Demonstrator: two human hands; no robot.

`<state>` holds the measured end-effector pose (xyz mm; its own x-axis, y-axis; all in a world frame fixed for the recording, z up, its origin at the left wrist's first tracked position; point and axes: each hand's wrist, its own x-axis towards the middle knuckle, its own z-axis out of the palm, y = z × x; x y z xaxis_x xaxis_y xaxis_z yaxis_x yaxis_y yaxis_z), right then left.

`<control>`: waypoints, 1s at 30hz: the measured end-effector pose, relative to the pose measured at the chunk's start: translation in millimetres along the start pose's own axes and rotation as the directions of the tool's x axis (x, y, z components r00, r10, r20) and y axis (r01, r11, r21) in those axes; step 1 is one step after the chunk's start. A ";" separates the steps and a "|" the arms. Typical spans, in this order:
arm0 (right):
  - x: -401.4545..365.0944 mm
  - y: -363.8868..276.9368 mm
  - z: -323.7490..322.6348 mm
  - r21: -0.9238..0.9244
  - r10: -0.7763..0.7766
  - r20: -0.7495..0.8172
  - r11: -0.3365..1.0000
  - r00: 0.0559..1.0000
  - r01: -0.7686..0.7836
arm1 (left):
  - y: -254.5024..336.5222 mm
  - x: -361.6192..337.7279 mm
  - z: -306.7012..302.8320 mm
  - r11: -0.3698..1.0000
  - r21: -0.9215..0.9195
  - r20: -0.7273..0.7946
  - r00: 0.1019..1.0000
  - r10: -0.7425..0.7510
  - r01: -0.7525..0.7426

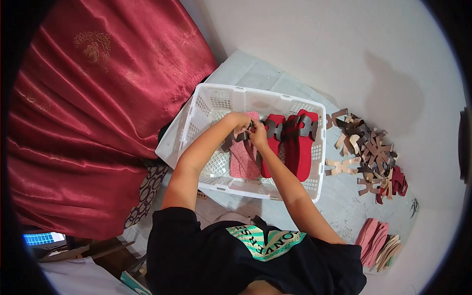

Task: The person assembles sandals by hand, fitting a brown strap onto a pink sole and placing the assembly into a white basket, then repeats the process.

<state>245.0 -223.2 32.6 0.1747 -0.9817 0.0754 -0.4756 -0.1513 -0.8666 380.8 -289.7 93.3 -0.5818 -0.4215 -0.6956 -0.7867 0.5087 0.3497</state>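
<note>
Over the white plastic basket (320, 147), both hands are close together with bent fingers. My left hand (239, 122) and my right hand (257, 135) are closed on a dark brown sandal strap (242, 137), partly hidden by the fingers. Beneath them lies a pink speckled sandal sole (244, 166) in the basket. Just right of my right hand is a red sandal (276, 120) with a dark strap. More red sandals (306, 152) with dark straps stand close together at the basket's right side.
Right of the basket lies a heap of loose brown, tan and dark red straps (376, 150). Pink pieces (372, 241) and beige pieces (389, 253) are stacked nearer me. A red satin curtain (103, 123) hangs at left; a white wall (383, 39) stands behind.
</note>
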 end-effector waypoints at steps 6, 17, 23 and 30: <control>5.4 8.4 -10.5 0.025 -0.052 0.154 0.998 0.987 0.049 | 15.9 -12.3 -8.8 0.998 -0.044 -0.046 0.997 -0.057 0.055; -23.9 -21.7 -8.5 0.164 0.069 0.068 0.983 0.995 -0.080 | 9.9 -13.0 -6.5 0.976 -0.208 -0.051 0.996 -0.073 0.061; -22.3 -28.3 4.2 -0.216 0.158 0.148 0.968 0.976 -0.124 | -28.5 2.8 28.8 0.881 -0.461 -0.295 0.954 -0.044 -0.102; -27.9 -13.8 13.0 0.246 0.188 0.046 0.950 0.981 -0.193 | -9.1 -33.9 20.1 0.960 -0.211 -0.455 0.888 0.069 -0.183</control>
<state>257.9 -192.2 36.0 0.1222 -0.9862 -0.1116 -0.2733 0.0746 -0.9590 411.8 -264.9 101.1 -0.6647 -0.6807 -0.3080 -0.6926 0.4068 0.5957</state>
